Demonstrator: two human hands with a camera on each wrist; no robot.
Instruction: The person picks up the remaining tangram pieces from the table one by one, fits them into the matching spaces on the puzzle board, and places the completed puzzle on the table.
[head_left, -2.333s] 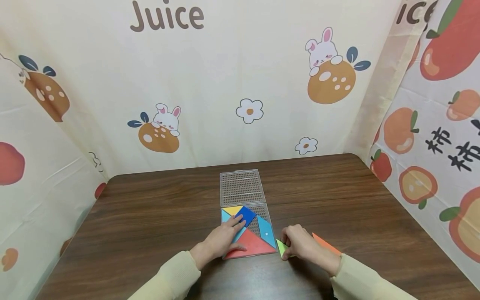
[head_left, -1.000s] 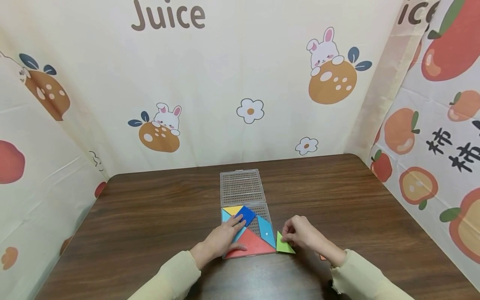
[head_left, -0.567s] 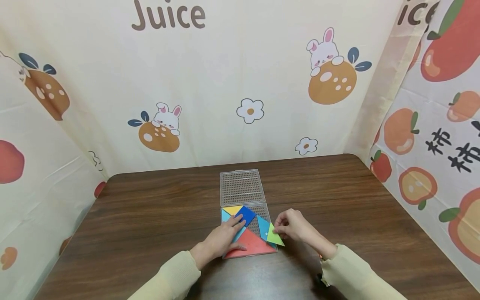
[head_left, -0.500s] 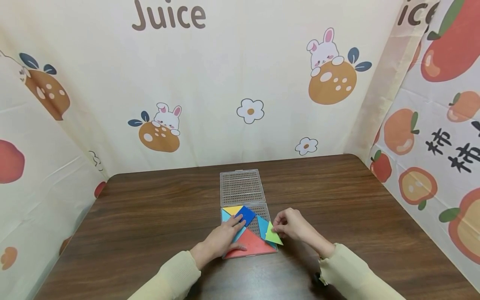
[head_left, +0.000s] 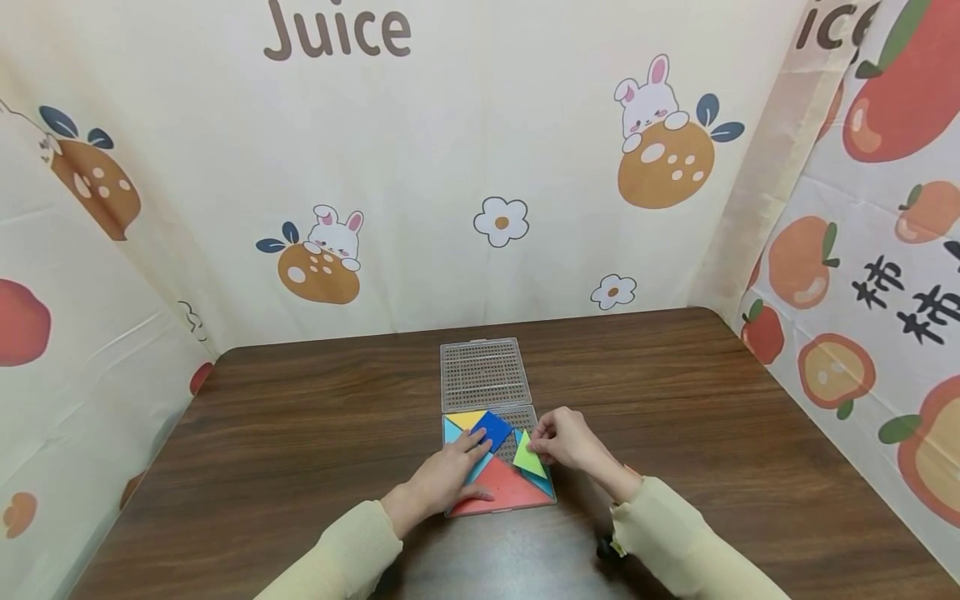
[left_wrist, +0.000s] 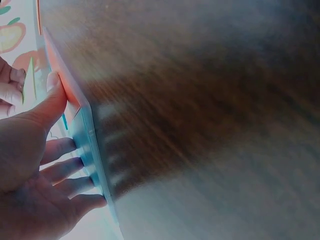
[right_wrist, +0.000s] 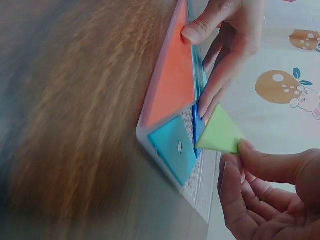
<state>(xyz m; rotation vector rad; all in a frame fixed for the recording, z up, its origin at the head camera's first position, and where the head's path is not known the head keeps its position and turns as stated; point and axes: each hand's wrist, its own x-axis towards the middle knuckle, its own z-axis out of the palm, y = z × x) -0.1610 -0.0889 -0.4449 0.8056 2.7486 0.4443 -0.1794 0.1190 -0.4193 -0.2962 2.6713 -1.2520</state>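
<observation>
A hinged clear tangram case lies unfolded on the table, its near half (head_left: 519, 415) bearing flat pieces. In it are a red triangle (head_left: 513, 487), a dark blue square (head_left: 492, 428), a yellow triangle (head_left: 461, 419), a light blue triangle partly hidden under my hand, and a light blue parallelogram (right_wrist: 172, 150). My left hand (head_left: 442, 479) rests on these pieces, fingers spread, thumb on the red triangle. Between thumb and fingertips, my right hand (head_left: 567, 439) pinches a lime green triangle (right_wrist: 220, 132). That triangle is tilted above the case, overlapping the parallelogram in the head view.
The case's other half (head_left: 484, 375), a textured panel, extends toward the back. An orange piece (head_left: 632, 470) shows slightly behind the right wrist. Dark wood table (head_left: 315, 433) surrounds the case, with a printed curtain (head_left: 420, 167) behind and at the sides.
My right hand has raised the green triangle from the table right of the case and carried it left over the parallelogram. The left hand has stayed in place.
</observation>
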